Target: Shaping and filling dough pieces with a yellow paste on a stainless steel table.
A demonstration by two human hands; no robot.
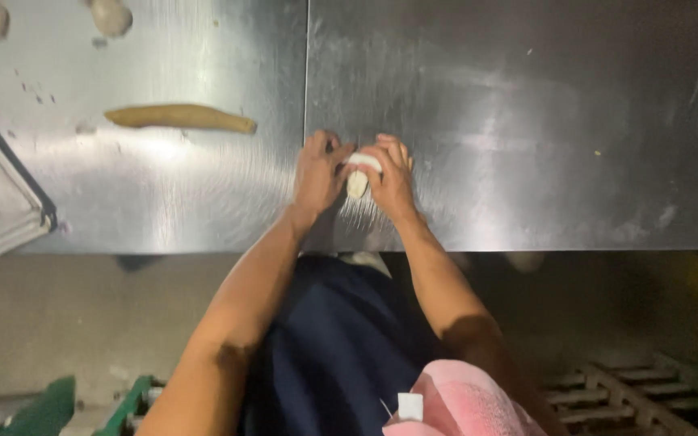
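Dough piece (358, 179), small and pale, sits between both hands on the steel table (527, 121), close to the near edge and just right of the seam between the two table sheets. Long axis approx. front-to-back, i.e. pointing away from the person; the far end is wider and whiter, the near end narrower. Exact shape partly hidden by fingers.

Left hand (319, 172): fingers curled, pressed against the piece's left side. Right hand (390, 176): fingers curled over the top and right side. Both grip the dough; neither hand is spread flat.

Risk (judgement): uneven pressure btwn hands could tear or flatten the piece; a slick steel surface may let it slide toward the edge.

Further out: a long tan dough roll (181, 117) lies well to the left, axis left-right. Two round lumps (111, 14) at top left. Tray corner (2, 202) at far left. Pink cloth (462, 404) at the person's waist.
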